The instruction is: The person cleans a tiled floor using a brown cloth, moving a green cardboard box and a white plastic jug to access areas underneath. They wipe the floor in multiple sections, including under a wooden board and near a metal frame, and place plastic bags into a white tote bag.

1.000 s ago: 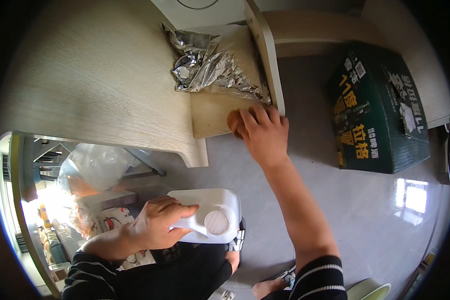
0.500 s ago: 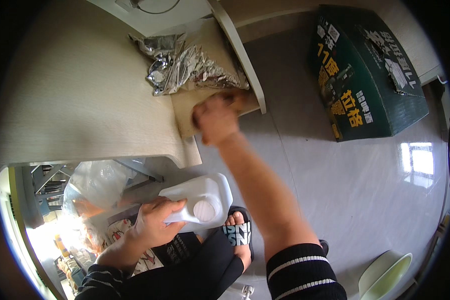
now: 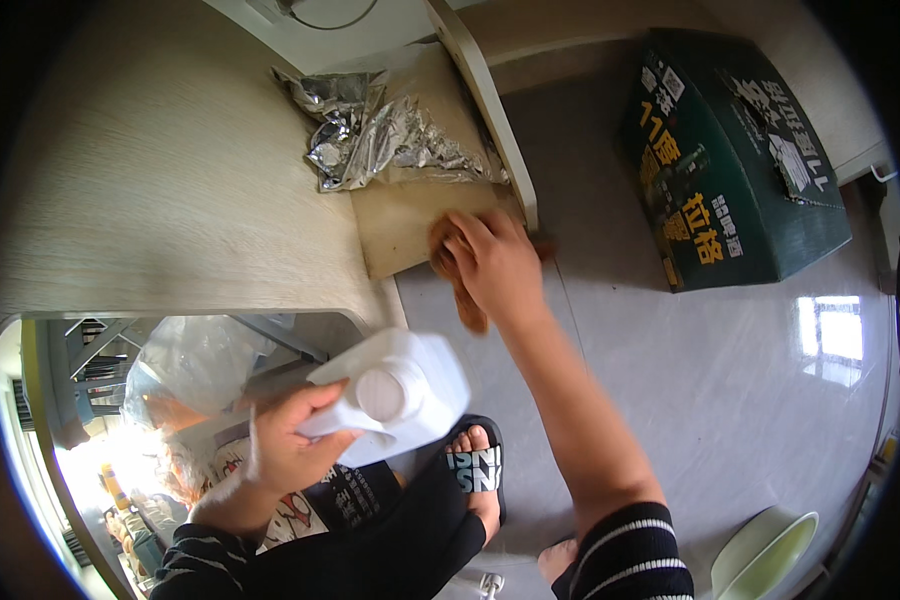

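Observation:
My left hand is closed round the handle of a white plastic jug with a round white cap. The jug hangs above my lap and foot, tilted. Farther forward, my right hand grips a crumpled brown cloth, part of which dangles below the fingers. Hand and cloth are at the near edge of a low light-wood board beside the desk. A crinkled silver foil bag lies on that board, just beyond the cloth.
A wooden desktop spans the left. On the grey tiled floor stand a dark green cardboard box with a torn patch, at the right, and a pale green basin at the lower right. A clear plastic bag sits under the desk.
My right hand has come back to the right and nearer with the brown cloth, off the board's middle. The jug in my left hand has tipped and shifted slightly.

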`<control>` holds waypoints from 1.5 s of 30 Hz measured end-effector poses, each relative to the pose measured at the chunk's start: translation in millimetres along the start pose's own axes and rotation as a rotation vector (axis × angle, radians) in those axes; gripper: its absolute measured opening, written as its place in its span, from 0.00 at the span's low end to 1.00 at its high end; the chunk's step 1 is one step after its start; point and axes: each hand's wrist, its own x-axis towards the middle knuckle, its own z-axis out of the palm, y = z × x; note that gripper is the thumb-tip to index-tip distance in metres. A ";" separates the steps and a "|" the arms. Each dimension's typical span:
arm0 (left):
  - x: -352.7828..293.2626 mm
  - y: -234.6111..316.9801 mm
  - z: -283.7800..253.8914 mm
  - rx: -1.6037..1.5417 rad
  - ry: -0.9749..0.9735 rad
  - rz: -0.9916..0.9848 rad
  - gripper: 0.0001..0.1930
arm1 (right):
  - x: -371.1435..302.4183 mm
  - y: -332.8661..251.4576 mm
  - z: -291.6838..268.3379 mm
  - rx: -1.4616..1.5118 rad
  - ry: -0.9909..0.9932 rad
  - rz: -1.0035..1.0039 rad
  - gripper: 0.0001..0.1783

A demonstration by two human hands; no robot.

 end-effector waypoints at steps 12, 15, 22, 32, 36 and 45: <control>59.9 20.5 -9.6 -0.164 0.355 -0.061 0.25 | -75.3 67.3 -13.4 -0.153 -0.164 -0.124 0.25; 86.8 13.6 2.8 -0.098 0.385 -0.012 0.25 | -94.6 104.9 -64.6 -0.345 0.098 0.089 0.23; 160.4 2.1 20.3 -0.177 0.432 -0.013 0.23 | -106.5 71.2 -9.4 -0.437 -0.304 0.099 0.27; 184.2 -11.7 -7.5 0.602 0.348 0.114 0.22 | -180.1 72.6 -85.6 -0.181 -1.046 -0.398 0.13; 165.1 14.5 24.6 0.837 0.420 0.433 0.26 | -107.9 113.4 -101.4 -0.184 -0.355 -0.194 0.13; 63.7 -9.4 150.6 0.566 -0.357 0.470 0.42 | -194.8 101.0 -73.3 -0.271 -0.311 -0.190 0.23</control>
